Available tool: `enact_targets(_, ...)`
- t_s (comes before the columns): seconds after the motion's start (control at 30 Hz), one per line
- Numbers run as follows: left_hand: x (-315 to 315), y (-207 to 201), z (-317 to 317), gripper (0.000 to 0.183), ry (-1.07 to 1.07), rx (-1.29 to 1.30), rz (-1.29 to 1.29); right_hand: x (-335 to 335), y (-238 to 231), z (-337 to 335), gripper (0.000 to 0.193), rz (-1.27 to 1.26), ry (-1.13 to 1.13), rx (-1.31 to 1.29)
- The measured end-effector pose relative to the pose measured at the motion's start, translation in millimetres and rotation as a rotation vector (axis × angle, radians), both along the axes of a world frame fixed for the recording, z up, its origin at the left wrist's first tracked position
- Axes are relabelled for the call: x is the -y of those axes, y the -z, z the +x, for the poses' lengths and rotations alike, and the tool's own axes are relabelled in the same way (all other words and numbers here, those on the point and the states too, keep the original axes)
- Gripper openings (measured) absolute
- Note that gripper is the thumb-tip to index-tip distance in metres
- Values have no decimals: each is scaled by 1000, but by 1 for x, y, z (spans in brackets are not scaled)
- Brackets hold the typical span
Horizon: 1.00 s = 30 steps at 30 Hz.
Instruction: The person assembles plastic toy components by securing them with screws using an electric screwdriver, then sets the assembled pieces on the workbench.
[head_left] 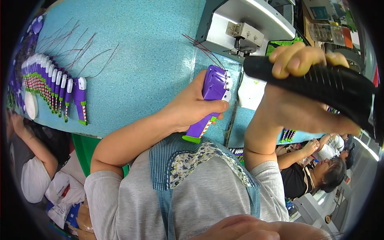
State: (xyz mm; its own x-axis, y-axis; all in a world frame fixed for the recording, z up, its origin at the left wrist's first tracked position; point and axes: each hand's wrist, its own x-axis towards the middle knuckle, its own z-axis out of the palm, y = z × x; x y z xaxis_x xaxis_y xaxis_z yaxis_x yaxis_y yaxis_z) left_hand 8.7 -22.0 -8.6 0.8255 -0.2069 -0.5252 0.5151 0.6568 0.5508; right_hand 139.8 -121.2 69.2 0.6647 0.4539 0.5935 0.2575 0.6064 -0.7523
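My left hand [196,102] is wrapped round a purple plastic toy housing [215,82] with green trim and a red-and-white striped strip. Thin dark red wires [206,50] stick out from its top end, and white parts show along its right side. Raised at the right, close to the camera, my right hand [296,96] grips a thick black tool [320,84] with a ridged handle. Its narrower end points left, above and to the right of the housing. What kind of tool it is cannot be made out.
A row of similar purple housings [60,82] with wires lies on the blue table [140,36] at the left, beside a white round disc [31,105]. A grey metal machine [240,28] stands at the back. Co-workers [312,172] sit at right and left.
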Motion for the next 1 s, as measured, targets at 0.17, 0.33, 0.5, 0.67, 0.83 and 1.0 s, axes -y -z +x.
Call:
enact_targets(0.17, 3, -1, 2, 55, 11, 8, 18, 3, -2, -23, 97, -54, -23, -20)
enact_targets(0.33, 3, -4, 4, 53, 3, 14, 14, -1, 12, -27, 101, -67, 39, -61)
enact_targets(0.5, 3, -1, 3, 52, -5, 20, 13, -3, 16, -26, 101, -64, 3, -48)
enact_targets(0.67, 1, -5, 4, 53, 16, 16, 52, -4, 8, -13, 99, -60, -76, -10)
enact_targets(0.83, 2, -4, 4, 47, -35, -39, 69, 2, -1, 30, 97, 74, -58, -117)
enact_targets(1.0, 3, -1, 6, 47, -38, -56, 111, 3, -3, 1, 97, -3, 9, -24)
